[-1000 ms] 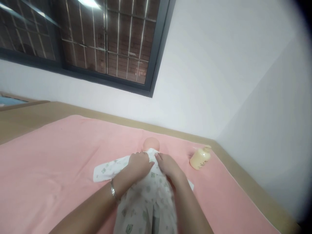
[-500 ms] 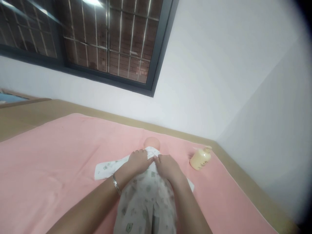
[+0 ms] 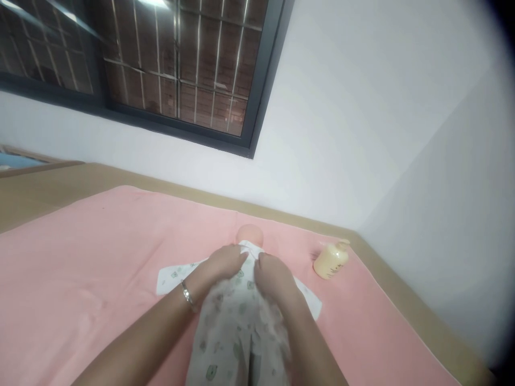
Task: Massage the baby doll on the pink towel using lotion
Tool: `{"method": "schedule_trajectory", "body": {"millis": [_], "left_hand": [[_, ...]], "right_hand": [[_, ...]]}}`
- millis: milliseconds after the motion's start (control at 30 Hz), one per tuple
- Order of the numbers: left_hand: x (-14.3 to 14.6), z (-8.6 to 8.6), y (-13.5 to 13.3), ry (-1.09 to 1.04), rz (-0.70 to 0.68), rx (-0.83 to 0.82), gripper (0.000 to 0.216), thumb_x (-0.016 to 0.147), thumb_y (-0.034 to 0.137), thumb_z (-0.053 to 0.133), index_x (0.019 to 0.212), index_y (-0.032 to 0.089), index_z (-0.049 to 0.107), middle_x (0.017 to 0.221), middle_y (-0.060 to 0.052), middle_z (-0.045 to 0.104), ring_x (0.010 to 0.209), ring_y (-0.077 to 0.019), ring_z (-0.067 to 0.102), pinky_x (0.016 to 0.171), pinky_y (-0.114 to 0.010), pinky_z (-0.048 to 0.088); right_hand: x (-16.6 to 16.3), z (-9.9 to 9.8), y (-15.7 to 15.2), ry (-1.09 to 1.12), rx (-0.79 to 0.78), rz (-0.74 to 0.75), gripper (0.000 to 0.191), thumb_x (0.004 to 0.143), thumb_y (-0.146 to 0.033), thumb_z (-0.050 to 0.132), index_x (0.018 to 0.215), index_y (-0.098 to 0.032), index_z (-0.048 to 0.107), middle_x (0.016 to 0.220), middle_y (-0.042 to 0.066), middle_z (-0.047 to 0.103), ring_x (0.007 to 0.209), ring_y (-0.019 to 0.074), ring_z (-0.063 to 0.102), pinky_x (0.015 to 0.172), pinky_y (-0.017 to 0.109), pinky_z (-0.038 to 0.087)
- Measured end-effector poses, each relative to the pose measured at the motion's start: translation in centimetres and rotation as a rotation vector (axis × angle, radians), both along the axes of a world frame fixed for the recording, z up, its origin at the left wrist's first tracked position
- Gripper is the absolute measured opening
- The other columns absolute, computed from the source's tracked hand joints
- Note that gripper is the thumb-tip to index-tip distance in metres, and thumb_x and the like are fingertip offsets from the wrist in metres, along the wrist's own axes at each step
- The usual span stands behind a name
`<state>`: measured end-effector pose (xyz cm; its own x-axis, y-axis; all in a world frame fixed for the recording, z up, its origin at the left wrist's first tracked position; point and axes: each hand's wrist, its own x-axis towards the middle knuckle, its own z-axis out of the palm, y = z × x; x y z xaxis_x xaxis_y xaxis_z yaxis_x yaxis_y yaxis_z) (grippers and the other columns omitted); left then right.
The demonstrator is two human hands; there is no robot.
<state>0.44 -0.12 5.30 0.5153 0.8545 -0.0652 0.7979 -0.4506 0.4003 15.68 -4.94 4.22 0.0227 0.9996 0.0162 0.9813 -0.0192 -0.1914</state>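
Note:
A white baby romper point(image 3: 241, 311) with a small green print is on what looks like a baby doll, lying on its back on a pink mat point(image 3: 120, 236). Only the doll's bald round head point(image 3: 250, 234) shows beyond the collar. Both sleeves spread out flat to the sides. My left hand point(image 3: 228, 261), with a silver bracelet at its wrist, is closed on the cloth left of the neckline. Just right of the neckline, my right hand point(image 3: 273, 273) pinches the front of the romper. The fingertips of both hands are partly hidden.
A cream pump bottle point(image 3: 331, 261) stands on the mat to the right. Beyond the mat runs a tan surface edge point(image 3: 193, 194), then a white wall point(image 3: 341, 134) and a dark-framed window point(image 3: 249, 145) with bars.
My hands have moved slightly apart at the neckline, where the thumbs nearly met before. More of the right sleeve and the romper's upper front now shows. The bottle has stayed put.

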Motion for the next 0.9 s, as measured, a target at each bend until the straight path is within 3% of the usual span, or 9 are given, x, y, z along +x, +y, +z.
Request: {"method": "schedule_trajectory", "body": {"millis": [133, 300, 467, 567, 667, 900], "left_hand": [[0.1, -0.2, 0.0, -0.006, 0.006, -0.009, 0.052, 0.096, 0.047, 0.019, 0.114, 0.021, 0.061, 0.113, -0.01, 0.066, 0.096, -0.0225, 0.063, 0.08, -0.033, 0.047], [2.1, -0.6, -2.2, 0.24, 0.102, 0.235, 0.043, 0.094, 0.033, 0.031, 0.116, 0.007, 0.056, 0.115, -0.022, 0.06, 0.104, -0.0318, 0.057, 0.087, -0.042, 0.044], [2.3, -0.7, -1.9, 0.212, 0.131, 0.152, 0.033, 0.082, 0.016, 0.044, 0.111, 0.008, 0.057, 0.115, -0.022, 0.06, 0.105, -0.0298, 0.058, 0.087, -0.04, 0.046], [1.6, -1.0, -0.5, 0.148, 0.141, 0.105, 0.034, 0.089, 0.026, 0.035, 0.107, 0.014, 0.061, 0.112, -0.017, 0.063, 0.1, -0.0268, 0.061, 0.083, -0.038, 0.046], [1.1, -1.2, 0.6, 0.071, 0.164, 0.038, 0.048, 0.093, 0.042, 0.023, 0.107, 0.018, 0.062, 0.11, -0.013, 0.067, 0.097, -0.0237, 0.063, 0.08, -0.034, 0.047], [1.8, -3.0, 1.9, 0.008, 0.285, 0.017, 0.058, 0.088, 0.056, 0.023, 0.097, 0.016, 0.063, 0.1, -0.013, 0.069, 0.092, -0.0273, 0.064, 0.078, -0.038, 0.044]], "right_hand": [[-0.2, -0.5, 0.5, 0.021, 0.033, -0.036, 0.038, 0.096, -0.026, 0.028, 0.103, -0.011, 0.062, 0.1, 0.017, 0.066, 0.093, 0.0239, 0.062, 0.074, 0.03, 0.041], [0.9, -1.5, 2.4, 0.087, 0.012, -0.094, 0.053, 0.099, -0.034, 0.017, 0.099, -0.01, 0.064, 0.099, 0.017, 0.067, 0.091, 0.0235, 0.062, 0.075, 0.031, 0.041], [0.8, -1.3, 1.7, 0.074, 0.011, -0.072, 0.052, 0.099, -0.036, 0.019, 0.101, -0.01, 0.064, 0.099, 0.018, 0.067, 0.092, 0.0243, 0.062, 0.076, 0.032, 0.041], [0.2, -0.8, 0.5, -0.019, 0.029, -0.004, 0.043, 0.098, -0.029, 0.026, 0.101, -0.009, 0.064, 0.1, 0.019, 0.065, 0.094, 0.0264, 0.06, 0.076, 0.033, 0.04], [-0.1, -0.5, 0.0, -0.119, 0.024, 0.113, 0.036, 0.095, -0.021, 0.03, 0.097, -0.011, 0.065, 0.101, 0.018, 0.064, 0.096, 0.0276, 0.059, 0.077, 0.033, 0.039], [0.6, -1.8, 2.1, 0.065, 0.044, -0.099, 0.046, 0.098, -0.037, 0.023, 0.101, -0.011, 0.061, 0.1, 0.017, 0.065, 0.092, 0.026, 0.06, 0.074, 0.032, 0.039]]}}
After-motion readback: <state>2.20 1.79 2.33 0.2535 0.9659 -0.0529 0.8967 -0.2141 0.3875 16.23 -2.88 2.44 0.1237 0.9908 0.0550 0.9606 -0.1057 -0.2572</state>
